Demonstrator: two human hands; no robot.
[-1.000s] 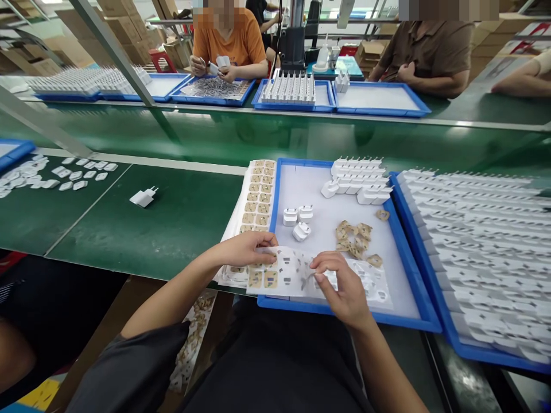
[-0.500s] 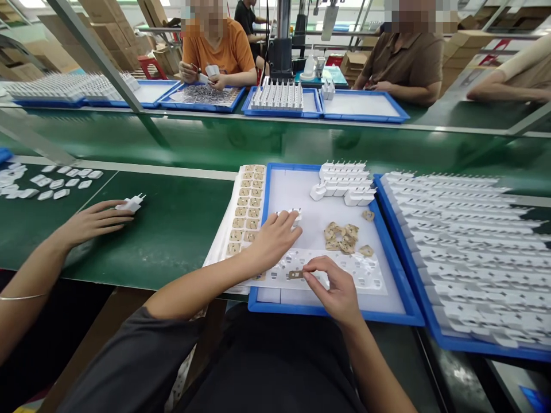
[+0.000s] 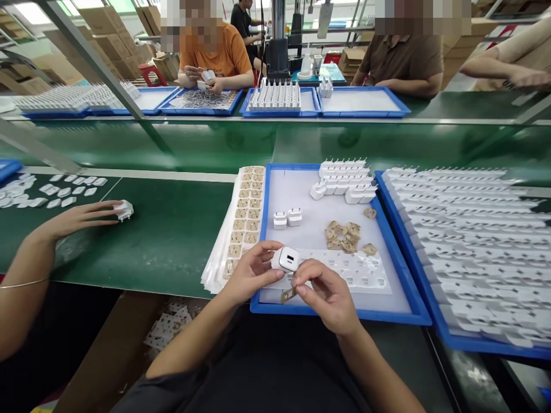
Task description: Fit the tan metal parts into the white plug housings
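My left hand [image 3: 252, 269] grips a white USB charger [image 3: 286, 260], its port facing up toward me. Between the thumb and fingers of my right hand [image 3: 325, 289] is a small brown sticker [image 3: 288, 295] with a cut-out, held just below the charger. Both hands are over the near part of a blue-rimmed tray [image 3: 327, 313]. Behind them two white chargers [image 3: 287, 218] stand prongs up. A white backing sheet [image 3: 361, 269] with cut-outs lies in the tray, beside a small pile of crumpled brown pieces [image 3: 343, 236].
Rows of chargers [image 3: 344, 179] stand at the tray's back. A fuller charger tray [image 3: 473, 258] adjoins on the right. Sticker sheets [image 3: 245, 218] are stacked at left. A co-worker's hand [image 3: 81, 219] holds a charger on the green bench at far left. Other people sit across the line.
My left hand has drawn back toward me from the tray's left side, now with a charger in it. My right hand has shifted slightly, and the brown sticker has tilted.
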